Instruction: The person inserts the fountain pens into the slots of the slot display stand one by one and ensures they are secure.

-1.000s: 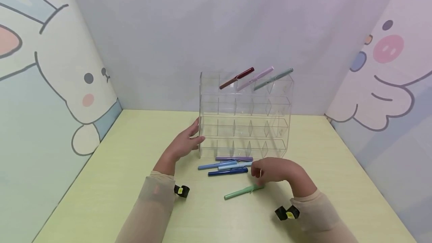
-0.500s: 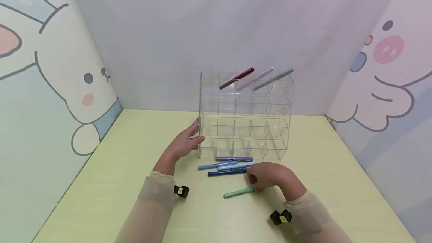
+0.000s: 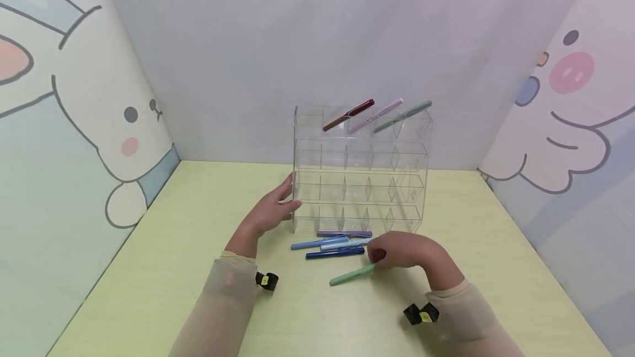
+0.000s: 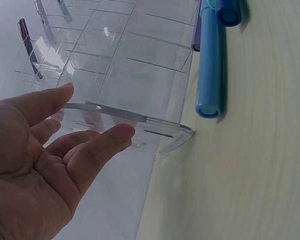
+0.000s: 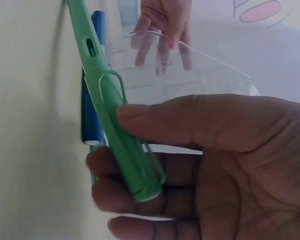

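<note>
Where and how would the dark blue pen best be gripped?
Probably mid-length on the dark blue pen, pinched crosswise from above, coming in from the person's side: it lies flat, roughly sideways, with the light blue pen crowding its far side.

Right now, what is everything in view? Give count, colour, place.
Rack: one, clear, on the table
Dark red pen, pink pen, grey-green pen: one each, in the rack's top tier
Purple pen, mid-blue pen, light blue pen, dark blue pen: one each, on the table
Green pen: one, in the right hand
Table: one, pale yellow, under the rack
Backdrop: one, pale grey, behind the rack
Left wall, right wall: one each, pale with cartoons, both sides
Wrist devices: two, black, on the wrists
Sleeves: two, beige, on forearms
Left hand: one, at the rack's left side
Right hand: one, pinching the green pen
</note>
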The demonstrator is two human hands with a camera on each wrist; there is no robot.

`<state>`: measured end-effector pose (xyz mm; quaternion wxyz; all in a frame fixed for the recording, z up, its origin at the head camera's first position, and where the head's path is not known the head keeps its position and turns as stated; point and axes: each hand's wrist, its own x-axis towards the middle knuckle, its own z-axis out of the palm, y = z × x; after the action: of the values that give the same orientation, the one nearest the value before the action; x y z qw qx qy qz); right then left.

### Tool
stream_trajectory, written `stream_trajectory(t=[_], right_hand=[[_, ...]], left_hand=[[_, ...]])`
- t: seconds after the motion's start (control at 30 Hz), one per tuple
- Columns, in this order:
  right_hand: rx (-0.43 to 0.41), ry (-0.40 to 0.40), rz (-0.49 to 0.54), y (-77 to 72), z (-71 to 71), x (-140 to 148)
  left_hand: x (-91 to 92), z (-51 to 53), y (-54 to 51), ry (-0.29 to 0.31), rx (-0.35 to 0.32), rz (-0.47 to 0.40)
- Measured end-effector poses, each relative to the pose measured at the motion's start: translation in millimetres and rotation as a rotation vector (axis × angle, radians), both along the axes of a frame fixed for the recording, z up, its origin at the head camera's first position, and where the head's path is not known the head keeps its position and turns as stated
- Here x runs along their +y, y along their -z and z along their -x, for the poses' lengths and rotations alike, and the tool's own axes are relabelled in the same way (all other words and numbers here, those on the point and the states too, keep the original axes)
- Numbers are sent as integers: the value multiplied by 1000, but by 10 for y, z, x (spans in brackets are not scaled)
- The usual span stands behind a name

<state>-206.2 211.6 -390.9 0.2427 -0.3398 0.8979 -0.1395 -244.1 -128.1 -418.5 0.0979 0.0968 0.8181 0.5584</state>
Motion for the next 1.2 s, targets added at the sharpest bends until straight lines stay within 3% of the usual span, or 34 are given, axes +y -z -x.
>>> stream_trajectory(t=[0.27, 0.67, 0.93, 1.2], right_hand=[[12, 52, 188, -145, 66, 136], [90, 226, 501, -268, 109, 271], [-33, 288, 878, -260, 189, 375], [-30, 347, 1120, -217, 265, 438]], left_hand=[[-6, 3, 9, -1, -4, -6], [-3, 3, 10, -3, 4, 2], [-5, -2, -11, 2, -6, -4], [2, -5, -25, 3, -2, -5]])
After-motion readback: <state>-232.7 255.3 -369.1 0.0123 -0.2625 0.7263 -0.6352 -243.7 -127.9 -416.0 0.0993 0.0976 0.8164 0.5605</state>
